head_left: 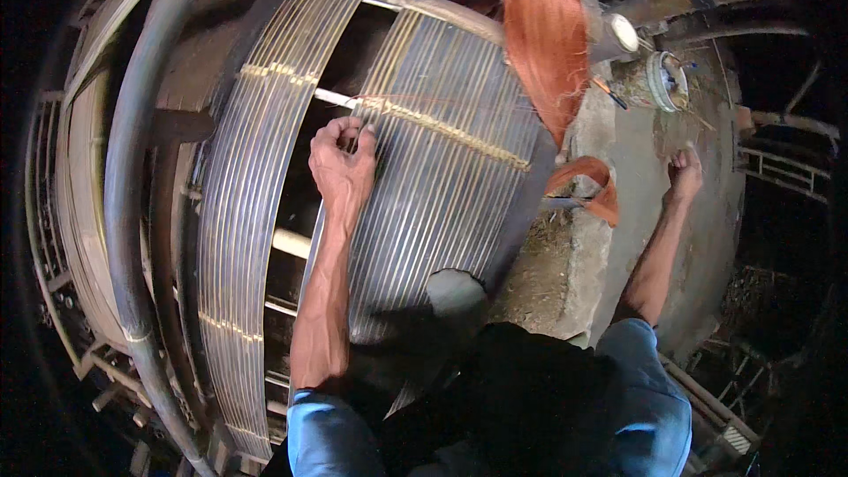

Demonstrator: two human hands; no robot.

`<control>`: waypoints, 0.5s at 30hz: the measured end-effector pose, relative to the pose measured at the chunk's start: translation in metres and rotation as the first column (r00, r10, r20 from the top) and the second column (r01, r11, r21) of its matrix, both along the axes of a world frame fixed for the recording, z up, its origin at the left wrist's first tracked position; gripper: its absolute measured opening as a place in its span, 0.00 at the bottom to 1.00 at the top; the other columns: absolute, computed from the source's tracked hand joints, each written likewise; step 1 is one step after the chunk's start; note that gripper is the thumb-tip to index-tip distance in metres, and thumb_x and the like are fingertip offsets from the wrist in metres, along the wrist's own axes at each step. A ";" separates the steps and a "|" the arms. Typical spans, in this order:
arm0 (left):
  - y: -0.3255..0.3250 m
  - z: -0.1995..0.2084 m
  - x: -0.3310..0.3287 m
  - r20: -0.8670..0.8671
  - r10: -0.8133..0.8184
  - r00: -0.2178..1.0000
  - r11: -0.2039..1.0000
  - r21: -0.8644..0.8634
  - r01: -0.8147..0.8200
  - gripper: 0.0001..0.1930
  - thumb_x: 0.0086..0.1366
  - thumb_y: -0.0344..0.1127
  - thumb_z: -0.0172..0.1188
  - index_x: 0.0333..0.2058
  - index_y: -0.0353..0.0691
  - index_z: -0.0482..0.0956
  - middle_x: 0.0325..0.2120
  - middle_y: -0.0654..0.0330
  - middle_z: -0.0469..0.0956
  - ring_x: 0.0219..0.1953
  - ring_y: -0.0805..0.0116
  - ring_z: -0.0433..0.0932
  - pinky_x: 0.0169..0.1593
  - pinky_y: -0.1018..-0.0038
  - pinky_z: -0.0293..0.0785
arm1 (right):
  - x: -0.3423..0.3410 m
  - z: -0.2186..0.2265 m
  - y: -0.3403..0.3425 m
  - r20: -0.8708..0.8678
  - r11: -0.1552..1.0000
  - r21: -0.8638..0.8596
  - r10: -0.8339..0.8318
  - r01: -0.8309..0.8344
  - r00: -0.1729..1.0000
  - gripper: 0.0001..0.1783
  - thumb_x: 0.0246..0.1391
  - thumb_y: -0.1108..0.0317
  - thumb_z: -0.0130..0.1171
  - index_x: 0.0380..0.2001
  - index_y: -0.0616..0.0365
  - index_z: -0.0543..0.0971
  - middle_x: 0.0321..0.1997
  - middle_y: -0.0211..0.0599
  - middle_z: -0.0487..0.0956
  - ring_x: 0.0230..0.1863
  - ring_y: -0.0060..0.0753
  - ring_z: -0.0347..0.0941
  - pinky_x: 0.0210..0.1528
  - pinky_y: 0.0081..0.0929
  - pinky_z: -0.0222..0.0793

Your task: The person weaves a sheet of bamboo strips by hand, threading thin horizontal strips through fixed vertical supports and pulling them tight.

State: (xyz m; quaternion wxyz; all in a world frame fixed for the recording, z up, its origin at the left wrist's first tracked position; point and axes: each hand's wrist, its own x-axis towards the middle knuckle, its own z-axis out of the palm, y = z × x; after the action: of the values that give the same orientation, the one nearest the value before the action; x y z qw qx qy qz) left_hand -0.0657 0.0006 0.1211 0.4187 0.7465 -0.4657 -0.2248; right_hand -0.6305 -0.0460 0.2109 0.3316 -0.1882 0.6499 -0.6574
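Note:
My left hand (343,163) is at the left edge of a slatted bamboo panel (433,203), just below a pale woven binding row (446,131). Its fingers are curled in a pinch, and what they hold is hidden. Thin reddish strands (415,97) lie across the slats near that row. Out to the right, away from the panel, my right hand (685,172) is raised with its fingers pinched together. Anything between them is too small to make out. A hank of orange-brown fibre (549,44) hangs over the panel's far right corner.
Left of a dark gap stands a narrower slatted strip (252,177). A thick bamboo pole (132,168) runs along the left. A looped orange-brown band (605,194) lies right of the panel. Farther right are a bucket (664,84), a knife-like tool (609,94) and a concrete ledge (590,256).

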 end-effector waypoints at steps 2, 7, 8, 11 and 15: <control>0.000 0.026 -0.026 -0.035 -0.032 0.999 0.999 0.000 0.032 0.13 0.59 0.36 0.68 0.38 0.34 0.83 0.26 0.59 0.81 0.25 0.66 0.75 0.35 0.68 0.74 | 0.005 -0.021 0.002 -0.846 0.991 0.109 0.134 -0.080 0.517 0.24 0.63 0.54 0.61 0.48 0.68 0.79 0.41 0.44 0.82 0.46 0.37 0.78 0.52 0.34 0.73; 0.029 0.058 -0.070 -0.794 -0.096 0.601 0.982 0.024 0.189 0.10 0.69 0.37 0.64 0.41 0.35 0.83 0.30 0.62 0.82 0.28 0.76 0.76 0.34 0.78 0.71 | 0.261 -0.054 0.024 -0.709 0.756 0.079 0.500 -0.649 0.496 0.25 0.59 0.66 0.66 0.57 0.63 0.73 0.49 0.41 0.81 0.54 0.39 0.77 0.59 0.38 0.70; 0.034 0.061 -0.072 -0.919 -0.033 0.394 0.984 0.039 0.173 0.10 0.70 0.36 0.63 0.42 0.34 0.82 0.31 0.61 0.83 0.27 0.75 0.77 0.33 0.77 0.72 | 0.299 -0.053 0.032 -0.680 0.695 0.074 0.560 -0.715 0.474 0.24 0.59 0.65 0.66 0.56 0.62 0.74 0.47 0.42 0.80 0.50 0.37 0.77 0.56 0.35 0.71; 0.052 0.050 -0.060 -0.992 -0.042 0.122 0.995 -0.030 0.093 0.13 0.71 0.38 0.60 0.44 0.33 0.81 0.39 0.58 0.83 0.36 0.71 0.80 0.39 0.74 0.73 | 0.379 -0.054 0.050 -0.422 0.566 -0.032 0.739 -0.823 0.525 0.22 0.60 0.64 0.66 0.53 0.61 0.75 0.42 0.43 0.81 0.43 0.32 0.79 0.49 0.31 0.75; 0.069 0.041 -0.038 -0.991 -0.070 -0.116 0.997 -0.067 -0.026 0.16 0.72 0.41 0.58 0.50 0.35 0.78 0.44 0.57 0.82 0.45 0.69 0.78 0.44 0.72 0.73 | 0.409 -0.067 0.058 -0.108 0.467 -0.076 0.875 -0.881 0.473 0.23 0.63 0.57 0.64 0.54 0.59 0.75 0.39 0.40 0.81 0.36 0.26 0.78 0.37 0.27 0.76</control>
State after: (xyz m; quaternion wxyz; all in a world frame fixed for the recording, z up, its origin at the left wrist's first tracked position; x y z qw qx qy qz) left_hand -0.1037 0.0698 0.1624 0.6460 0.3065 -0.0161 -0.6989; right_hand -0.2210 0.0119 0.1441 0.5922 -0.5320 0.4291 -0.4268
